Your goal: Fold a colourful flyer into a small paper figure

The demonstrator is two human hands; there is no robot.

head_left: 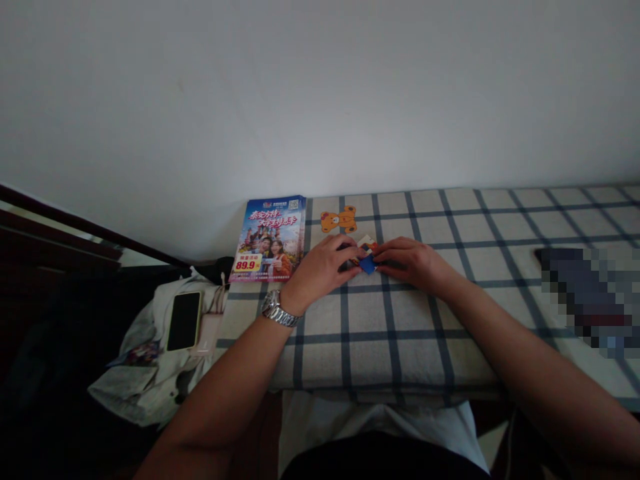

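Note:
A small folded piece of printed paper (368, 264), blue with some orange and white, lies on the checked cloth between my hands. My left hand (327, 263), with a metal watch on its wrist, pinches the paper from the left. From the other side, the fingertips of my right hand (411, 260) close on its right edge. The fingers cover part of the paper, so its full shape is hidden. Just beyond my left hand is an orange teddy bear figure (340, 219) on the cloth. To the left sits a stack of printed flyers (270, 233).
The checked cloth (420, 360) covers the surface, which meets a white wall (350, 100) at the back. A dark, pixelated object (583, 287) lies at the right. Left and lower down, a phone (184, 321) rests on pale fabric (135, 390), beside a dark rail (95, 230).

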